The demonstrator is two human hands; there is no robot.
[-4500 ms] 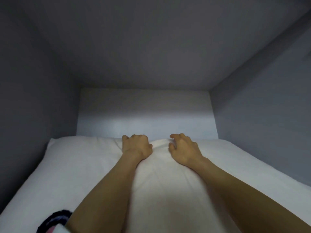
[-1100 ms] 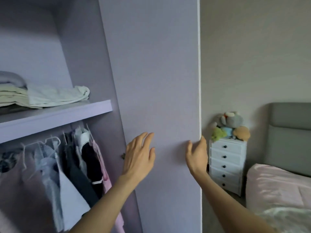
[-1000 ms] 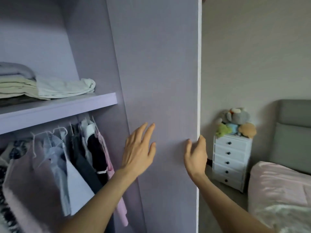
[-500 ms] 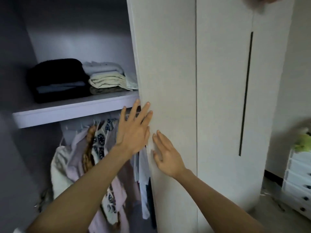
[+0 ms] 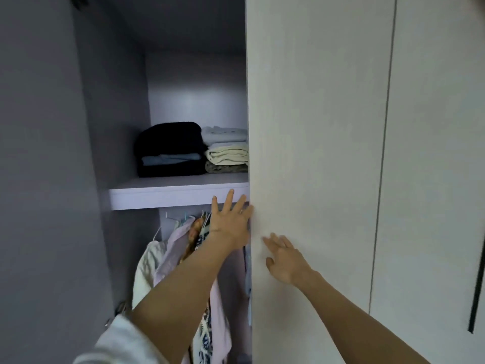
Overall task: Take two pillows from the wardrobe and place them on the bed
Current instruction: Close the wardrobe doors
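Bedroom wardrobe (image 5: 183,74) fills the head view, dim grey-lilac inside, pale door (image 5: 315,153) covering the right half.

Left hand (image 5: 231,224) is spread flat, fingers splayed, at the door's left edge near mid-frame, gripping nothing. Right hand (image 5: 286,258) lies palm-down on the door face just right of that edge, fingers loosely extended, also holding nothing.

No pillow is visible anywhere in frame; the bed is out of view too, so where the pillows now lie cannot be told.

Step in hand looks like moving the door, which way is not clear from one frame. To do it well: keep both palms flat, push evenly along the edge, keep left fingertips off the closing gap to avoid a pinch.

Around: shelf (image 5: 178,193) at centre carries a dark folded stack (image 5: 170,151) and lighter folded linens (image 5: 227,151) beside it, touching. Below, hanging clothes (image 5: 183,245) crowd the lower centre close to the door edge; a sleeve could catch in the door. Dark handle slot (image 5: 477,298) sits lower right, on the next door.
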